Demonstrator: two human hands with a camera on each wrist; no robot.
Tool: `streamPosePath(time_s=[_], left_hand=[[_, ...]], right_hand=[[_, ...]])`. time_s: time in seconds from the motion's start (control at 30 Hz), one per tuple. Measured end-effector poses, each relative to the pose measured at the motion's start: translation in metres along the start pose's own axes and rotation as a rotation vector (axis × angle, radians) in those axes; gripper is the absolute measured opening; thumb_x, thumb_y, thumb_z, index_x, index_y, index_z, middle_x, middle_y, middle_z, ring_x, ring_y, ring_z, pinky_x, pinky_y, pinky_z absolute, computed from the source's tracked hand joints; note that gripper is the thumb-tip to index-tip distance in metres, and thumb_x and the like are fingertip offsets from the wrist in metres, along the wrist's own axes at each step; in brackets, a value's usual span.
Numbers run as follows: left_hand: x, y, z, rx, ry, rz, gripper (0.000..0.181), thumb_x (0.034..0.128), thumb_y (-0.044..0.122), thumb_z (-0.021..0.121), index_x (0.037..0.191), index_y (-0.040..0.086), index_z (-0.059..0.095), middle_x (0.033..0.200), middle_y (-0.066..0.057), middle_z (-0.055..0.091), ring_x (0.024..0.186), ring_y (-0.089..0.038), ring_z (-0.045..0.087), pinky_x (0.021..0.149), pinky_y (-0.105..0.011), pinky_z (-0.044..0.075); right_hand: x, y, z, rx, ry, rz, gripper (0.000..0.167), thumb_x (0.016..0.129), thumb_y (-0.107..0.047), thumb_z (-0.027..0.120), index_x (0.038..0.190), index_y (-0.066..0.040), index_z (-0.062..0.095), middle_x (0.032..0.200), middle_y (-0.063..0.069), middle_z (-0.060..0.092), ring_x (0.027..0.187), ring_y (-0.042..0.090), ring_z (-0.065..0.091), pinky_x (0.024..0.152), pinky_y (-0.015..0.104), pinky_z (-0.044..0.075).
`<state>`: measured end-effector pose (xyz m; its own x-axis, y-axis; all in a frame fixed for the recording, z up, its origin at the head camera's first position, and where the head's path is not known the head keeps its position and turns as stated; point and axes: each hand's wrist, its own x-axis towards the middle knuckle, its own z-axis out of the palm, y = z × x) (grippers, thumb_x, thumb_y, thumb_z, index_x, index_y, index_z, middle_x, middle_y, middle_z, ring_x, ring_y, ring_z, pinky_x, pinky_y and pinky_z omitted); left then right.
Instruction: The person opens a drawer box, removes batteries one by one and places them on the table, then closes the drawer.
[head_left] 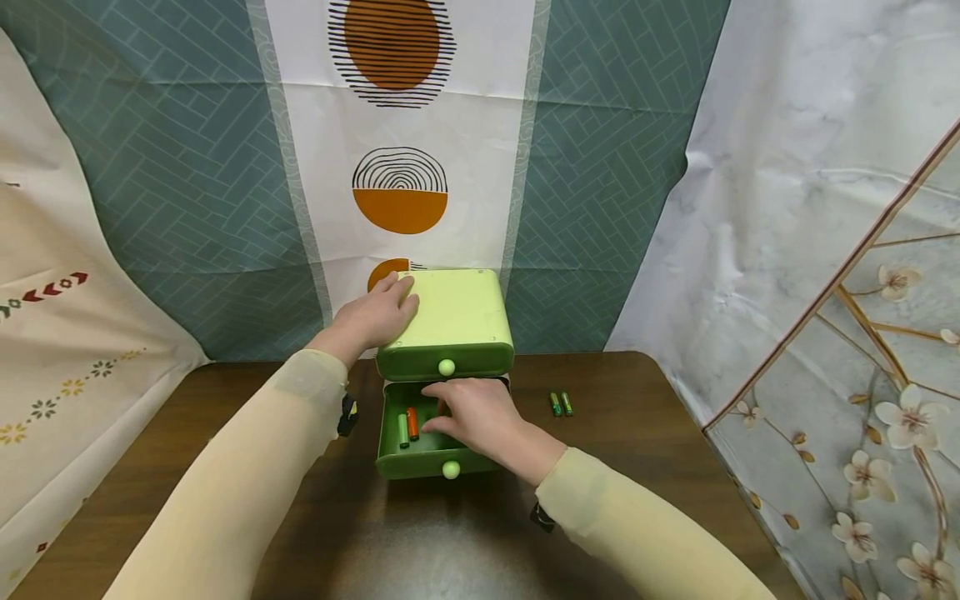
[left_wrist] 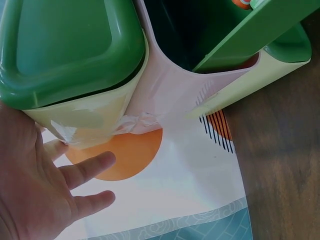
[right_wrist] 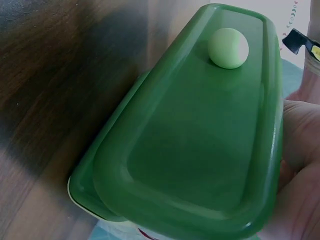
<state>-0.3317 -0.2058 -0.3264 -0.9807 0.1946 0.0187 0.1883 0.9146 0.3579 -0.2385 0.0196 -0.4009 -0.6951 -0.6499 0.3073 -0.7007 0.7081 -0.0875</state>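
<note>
A small cabinet (head_left: 457, 308) with a pale yellow-green top and green drawers stands at the back of the table. My left hand (head_left: 375, 315) rests on its top left edge, fingers spread along its side in the left wrist view. Below the closed top drawer (head_left: 427, 360), a green drawer (head_left: 416, 467) is pulled out. A light green battery (head_left: 403, 431) and an orange battery (head_left: 412, 423) lie side by side in its left part. Over the drawer's right part is my right hand (head_left: 480, 417), thumb and index finger apart near the orange battery. It hides the drawer's right side.
Two small green batteries (head_left: 561, 404) lie on the brown table (head_left: 607, 467) to the right of the cabinet. Another closed drawer (right_wrist: 82, 187) sits beneath the pulled-out one. Patterned cloth (head_left: 607, 208) hangs behind and at both sides.
</note>
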Motion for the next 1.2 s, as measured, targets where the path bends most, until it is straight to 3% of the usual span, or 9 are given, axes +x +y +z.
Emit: streamPosePath(time_s=[0.33,0.67,0.87,1.2], left_hand=[[0.001,-0.002,0.0,-0.006,-0.005,0.006,0.07,0.1196,0.052,0.024,0.18,0.018,0.016,0.185,-0.015,0.004,0.169,-0.039,0.01,0.129,-0.068,0.025],[0.001,-0.002,0.0,-0.007,-0.009,0.006,0.07,0.1194,0.053,0.024,0.18,0.018,0.015,0.185,-0.014,0.003,0.17,-0.038,0.008,0.129,-0.067,0.024],[0.002,-0.003,0.001,-0.005,-0.012,0.004,0.071,0.1192,0.053,0.023,0.18,0.018,0.015,0.185,-0.015,0.002,0.17,-0.039,0.008,0.129,-0.068,0.024],[0.002,-0.003,0.001,-0.011,-0.004,0.002,0.07,0.1193,0.052,0.025,0.18,0.018,0.016,0.185,-0.015,0.003,0.169,-0.04,0.01,0.129,-0.067,0.024]], right_hand=[[0.009,-0.001,0.008,0.023,-0.093,0.031,0.053,0.093,-0.051,0.088,0.137,-0.023,0.08,0.091,-0.013,0.077,0.081,0.004,0.07,0.062,0.024,0.053],[0.016,-0.003,0.015,0.094,-0.195,0.064,0.051,0.094,-0.047,0.089,0.138,-0.023,0.079,0.075,-0.018,0.066,0.067,0.0,0.06,0.062,0.025,0.05],[0.021,-0.004,0.017,0.12,-0.262,0.091,0.053,0.094,-0.046,0.09,0.14,-0.023,0.078,0.075,-0.021,0.068,0.068,-0.001,0.061,0.064,0.025,0.052],[0.026,-0.005,0.02,0.095,-0.298,0.102,0.059,0.092,-0.045,0.092,0.144,-0.023,0.076,0.074,-0.021,0.066,0.069,-0.001,0.061,0.065,0.026,0.052]])
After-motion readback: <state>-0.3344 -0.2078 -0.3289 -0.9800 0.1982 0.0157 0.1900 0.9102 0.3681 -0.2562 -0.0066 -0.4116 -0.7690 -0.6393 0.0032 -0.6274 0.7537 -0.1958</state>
